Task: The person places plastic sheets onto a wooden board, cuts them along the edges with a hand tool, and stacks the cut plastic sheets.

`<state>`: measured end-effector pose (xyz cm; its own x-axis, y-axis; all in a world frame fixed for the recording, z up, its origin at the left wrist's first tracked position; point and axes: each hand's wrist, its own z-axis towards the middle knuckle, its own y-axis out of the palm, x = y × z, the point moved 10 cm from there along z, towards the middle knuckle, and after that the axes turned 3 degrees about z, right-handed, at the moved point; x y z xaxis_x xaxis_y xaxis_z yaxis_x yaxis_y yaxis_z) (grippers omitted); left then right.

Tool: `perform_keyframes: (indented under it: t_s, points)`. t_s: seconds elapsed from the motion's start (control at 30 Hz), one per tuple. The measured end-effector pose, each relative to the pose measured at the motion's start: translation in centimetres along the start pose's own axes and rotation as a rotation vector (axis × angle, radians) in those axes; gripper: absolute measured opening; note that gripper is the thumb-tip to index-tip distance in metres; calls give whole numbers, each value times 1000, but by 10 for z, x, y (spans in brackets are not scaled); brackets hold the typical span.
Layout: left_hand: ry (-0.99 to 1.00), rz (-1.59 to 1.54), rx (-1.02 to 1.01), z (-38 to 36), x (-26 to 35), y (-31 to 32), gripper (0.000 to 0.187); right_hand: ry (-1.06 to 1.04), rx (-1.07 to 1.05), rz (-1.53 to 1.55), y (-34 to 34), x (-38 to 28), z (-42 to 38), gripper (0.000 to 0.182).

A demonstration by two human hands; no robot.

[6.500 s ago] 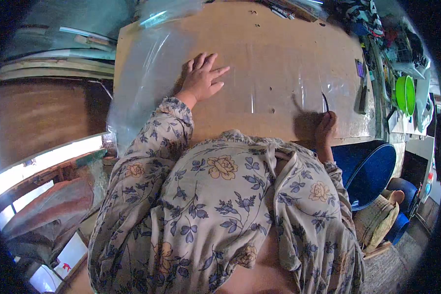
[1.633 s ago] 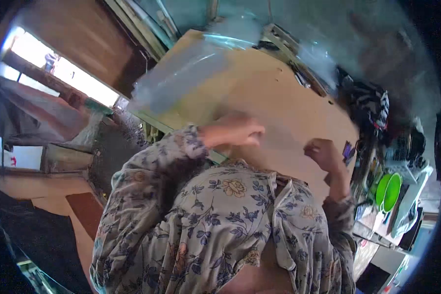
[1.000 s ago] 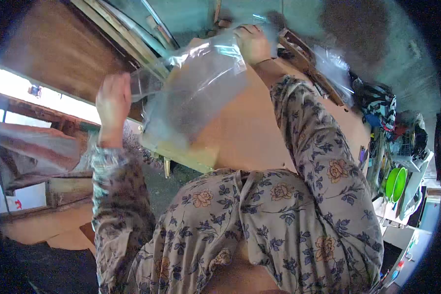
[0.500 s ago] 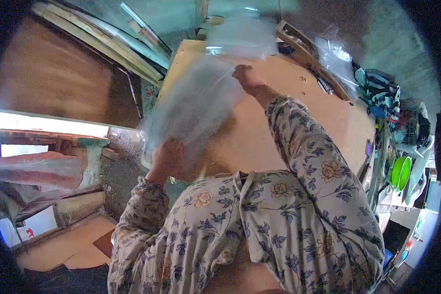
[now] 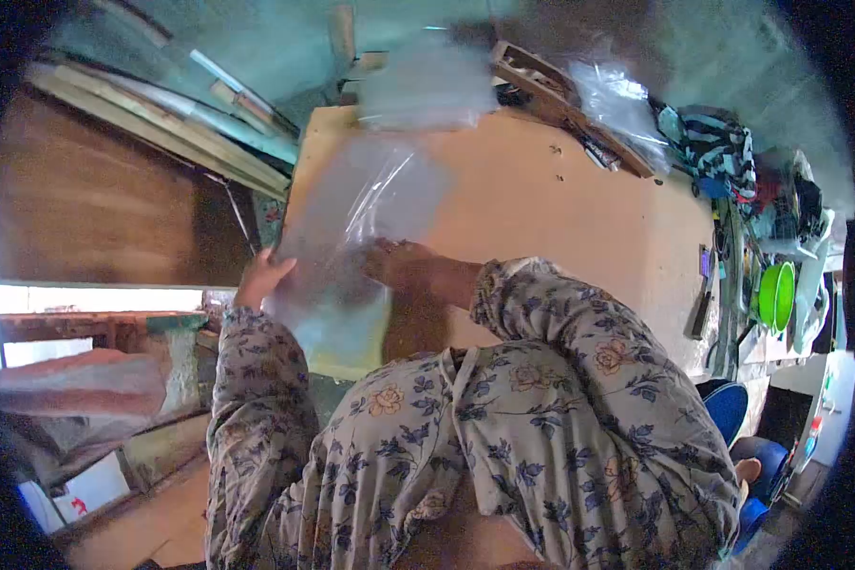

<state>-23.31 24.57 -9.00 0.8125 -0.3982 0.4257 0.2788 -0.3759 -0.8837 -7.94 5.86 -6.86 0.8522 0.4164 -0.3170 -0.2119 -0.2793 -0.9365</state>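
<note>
At the desk's [image 5: 579, 199] near-left corner, a clear plastic sheet [image 5: 351, 237] is being laid flat; left hand [image 5: 261, 277] pinches its left edge, fingers closed on the film; right hand [image 5: 399, 264] rests on it, grip unclear; long axis runs away from the person; smoothing it down seems next, both edges kept taut.

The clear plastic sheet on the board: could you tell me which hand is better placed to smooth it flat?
Probably the right hand: it lies on the plastic sheet over the board; the left hand only grips its overhanging edge.
</note>
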Motion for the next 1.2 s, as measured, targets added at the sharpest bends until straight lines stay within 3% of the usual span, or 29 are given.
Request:
perform_keyframes:
  t_s: [0.03, 0.07, 0.1, 0.13, 0.2, 0.23, 0.27, 0.4, 0.47, 0.63, 0.77, 0.83, 0.9, 0.93, 0.97, 1.0, 1.07, 1.13, 1.2]
  points:
    - [-104, 63, -133, -6, 2, -2, 70, 13, 5, 6, 5, 5, 2, 40]
    - [-210, 129, -264, -16, 2, -2, 70, 11, 52, 207, 10, 11, 5, 37]
    - [-203, 135, -270, -22, 11, -6, 70, 11, 77, 307, 9, 12, 5, 37]
    - [-122, 125, -215, -27, 28, -13, 68, 8, 103, 408, 7, 13, 5, 36]
    - [-56, 118, -156, -32, 32, -16, 66, 48, 55, -24, 7, 8, 6, 37]
    - [-109, 163, -172, -30, 18, -7, 64, 54, 59, -60, 10, 8, 8, 38]
    - [-163, 208, -190, -30, 0, 0, 61, 56, 90, -40, 12, 8, 7, 40]
    - [-239, 389, -138, -48, 21, -7, 54, 89, 203, -16, 1, 0, -3, 48]
    - [-7, 377, 61, -50, 32, -7, 47, 122, 231, -76, -16, -15, -14, 45]
    - [-27, 347, 165, -69, 56, -8, 44, 106, 301, -27, 26, 14, 17, 37]
    - [-149, 297, -26, -48, 21, 9, 50, 343, 191, 390, 10, 46, 14, 34]
    - [-319, 66, -320, -53, 10, 27, 51, 471, 182, 634, -4, 57, -4, 33]
    - [-375, 32, -362, -61, 17, 5, 48, 567, 172, 823, -1, 73, -18, 33]
    - [-423, -446, -407, -68, 33, 7, 45, 599, 169, 886, 4, 83, -23, 34]
    - [-454, -926, -436, -71, 54, 5, 42, 220, 347, 772, -12, 80, -13, 32]
    - [-522, -846, -356, -66, 53, -9, 34, -159, 511, 638, -22, 66, -13, 31]
    - [-381, -1220, -338, -47, 91, -19, 33, -71, 465, 590, 39, 105, 20, 28]
    - [228, -1315, -321, -2, 118, -23, 37, 22, 420, 542, 60, 120, 25, 25]
    - [518, -1153, -110, 13, 168, -40, 40, 142, 450, 1224, 74, 137, 8, 22]
